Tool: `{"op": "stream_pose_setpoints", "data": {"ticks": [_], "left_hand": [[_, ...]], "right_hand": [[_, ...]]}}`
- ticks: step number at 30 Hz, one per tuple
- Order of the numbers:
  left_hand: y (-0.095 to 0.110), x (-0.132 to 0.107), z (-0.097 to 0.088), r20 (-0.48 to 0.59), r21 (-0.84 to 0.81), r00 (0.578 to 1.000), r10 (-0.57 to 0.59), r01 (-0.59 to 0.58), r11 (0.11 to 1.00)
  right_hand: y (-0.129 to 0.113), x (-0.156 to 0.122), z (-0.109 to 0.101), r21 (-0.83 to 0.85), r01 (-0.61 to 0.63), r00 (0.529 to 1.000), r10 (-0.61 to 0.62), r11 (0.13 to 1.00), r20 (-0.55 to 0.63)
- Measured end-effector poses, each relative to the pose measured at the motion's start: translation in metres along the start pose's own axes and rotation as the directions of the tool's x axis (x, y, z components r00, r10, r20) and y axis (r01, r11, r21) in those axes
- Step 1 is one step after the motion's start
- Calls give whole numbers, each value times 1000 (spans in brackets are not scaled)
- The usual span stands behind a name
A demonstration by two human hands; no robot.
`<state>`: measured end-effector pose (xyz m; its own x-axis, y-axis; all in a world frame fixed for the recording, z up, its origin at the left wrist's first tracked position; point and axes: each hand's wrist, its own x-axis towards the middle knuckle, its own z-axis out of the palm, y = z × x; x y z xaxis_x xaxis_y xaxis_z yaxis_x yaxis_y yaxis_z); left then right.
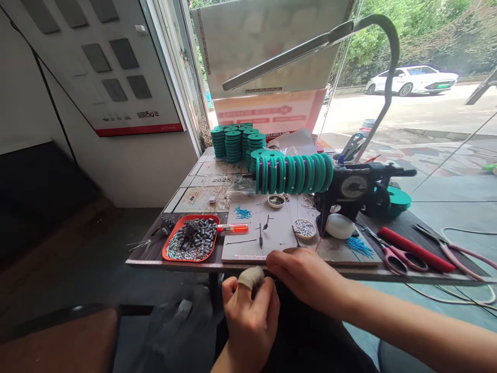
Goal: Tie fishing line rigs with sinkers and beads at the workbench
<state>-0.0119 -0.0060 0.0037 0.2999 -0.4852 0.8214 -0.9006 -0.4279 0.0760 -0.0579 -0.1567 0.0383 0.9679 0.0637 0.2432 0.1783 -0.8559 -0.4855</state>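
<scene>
My left hand [250, 316] is closed at the table's front edge, with a beige wrap on one finger. Its fingertips press together beside the fingertips of my right hand [305, 274], also closed and pinching. Whatever lies between the fingers is hidden or too small to name. Just beyond them, on a light board [244, 248], lie two small dark pieces with thin stems [261, 241] and a thin metal rod [241, 241]. A round dish of small pale beads [304, 228] stands behind my right hand. Blue short tubes [243, 211] lie farther back.
An orange tray [166, 253] holds dark cylinders and small metal parts, with an orange-handled pen-like tool [235, 228] beside it. Green foam spools [295, 173] sit on a black winding machine [351, 189]; more spools [233, 145] are stacked behind. Scissors [396, 259] and a red tube [415, 249] lie right.
</scene>
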Motion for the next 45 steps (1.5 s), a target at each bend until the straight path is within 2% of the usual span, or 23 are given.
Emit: {"op": "stream_pose_setpoints", "data": {"ticks": [5, 12, 14, 16, 17, 18, 19, 20, 21, 22, 23, 24, 26, 28, 31, 34, 39, 40, 41, 42, 43, 44, 45], "left_hand": [[-4, 5, 4, -15, -26, 1000, 24, -24, 999], [-7, 5, 2, 104, -157, 992, 78, -61, 986], [-5, 3, 0, 156, -199, 987, 36, -4, 980], [-3, 1, -1, 240, -281, 965, -102, 169, 945], [-1, 1, -3, 317, -350, 924, -213, 323, 879], [0, 0, -4, 419, -428, 847, -326, 501, 752], [2, 0, -5, 543, -484, 729, -416, 677, 555], [3, -1, -6, 672, -496, 581, -458, 813, 304], [4, -1, -7, 782, -462, 431, -450, 886, 47], [5, 0, -8, 861, -400, 301, -411, 899, -178], [6, 0, -9, 910, -331, 201, -363, 879, -344], [8, 1, -10, 939, -269, 129, -318, 851, -451], [10, 3, -11, 963, -201, 55, -265, 804, -560], [13, 5, -12, 970, -175, 28, -243, 773, -609], [15, 5, -11, 976, -140, -6, -218, 749, -648], [15, 4, -10, 976, -120, -24, -214, 764, -634], [10, 4, -11, 975, -107, -23, -222, 827, -552], [9, 4, -11, 971, -111, -17, -238, 850, -515], [8, 3, -12, 963, -138, 19, -268, 891, -433], [7, 2, -12, 948, -188, 93, -306, 937, -296], [7, 0, -13, 917, -256, 208, -339, 961, -103], [7, -3, -14, 869, -330, 356, -344, 935, 131], [8, -7, -14, 799, -386, 506, -324, 846, 368]], "right_hand": [[-3, 5, -9, 14, -142, 988, 141, 990, 59], [-5, 37, -28, 28, -157, 960, 146, 987, 239], [-7, 40, -28, -4, -146, 960, 142, 989, 239], [-9, 34, -24, -52, -121, 969, 130, 991, 212], [-10, 26, -21, -75, -108, 973, 121, 991, 196], [-11, 17, -17, -97, -77, 985, 91, 992, 146], [-12, 5, -14, -115, -32, 996, 41, 993, 75], [-11, -8, -10, -135, 16, 999, -21, 991, -33], [-10, -21, -6, -174, 136, 952, -177, 975, -248], [-8, -33, -3, -219, 235, 882, -302, 947, -360], [-6, -43, 0, -255, 313, 849, -390, 915, -357], [-4, -52, 4, -296, 375, 828, -461, 878, -319], [0, -61, 10, -339, 465, 808, -548, 818, -215], [2, -61, 16, -369, 524, 762, -617, 767, -200], [2, -55, 23, -388, 564, 694, -673, 729, -257], [4, -54, 27, -358, 566, 699, -662, 743, -269], [11, -65, 26, -305, 552, 762, -618, 776, -191], [10, -68, 25, -292, 550, 776, -608, 783, -169], [8, -70, 23, -272, 545, 790, -595, 793, -151], [4, -71, 21, -244, 537, 805, -577, 807, -137], [0, -72, 19, -210, 524, 822, -555, 825, -128], [-6, -71, 17, -165, 511, 839, -531, 844, -119], [-12, -69, 14, -111, 497, 853, -508, 860, -117]]}}
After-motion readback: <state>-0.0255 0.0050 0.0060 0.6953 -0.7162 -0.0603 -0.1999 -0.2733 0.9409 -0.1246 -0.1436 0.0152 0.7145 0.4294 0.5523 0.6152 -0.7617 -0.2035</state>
